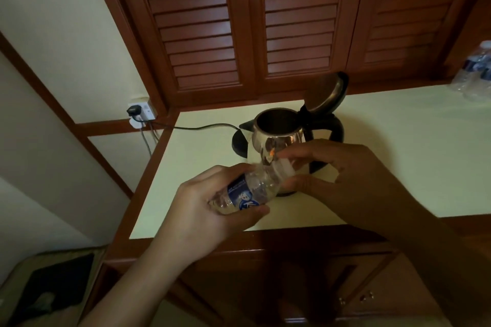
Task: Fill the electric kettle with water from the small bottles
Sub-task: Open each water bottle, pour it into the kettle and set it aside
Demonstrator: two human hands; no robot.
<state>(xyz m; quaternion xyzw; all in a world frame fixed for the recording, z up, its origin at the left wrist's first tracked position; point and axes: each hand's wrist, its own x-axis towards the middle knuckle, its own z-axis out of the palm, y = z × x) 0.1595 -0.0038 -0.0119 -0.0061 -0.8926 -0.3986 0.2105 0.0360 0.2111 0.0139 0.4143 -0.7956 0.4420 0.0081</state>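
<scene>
A shiny steel electric kettle (276, 138) stands on its black base on the cream countertop (398, 162), lid hinged up and open, black handle to the right. In front of it I hold a small clear water bottle (247, 191) with a blue label, tilted with its neck up and to the right. My left hand (212, 207) wraps the bottle's body. My right hand (342, 175) pinches the bottle's neck and cap end with thumb and fingers; the cap itself is hidden by the fingers.
More small water bottles (475, 71) stand at the far right edge of the counter. The kettle's black cord (202, 127) runs left to a wall socket (142, 111). Louvred wooden doors (265, 21) rise behind; a wooden cabinet sits below the counter.
</scene>
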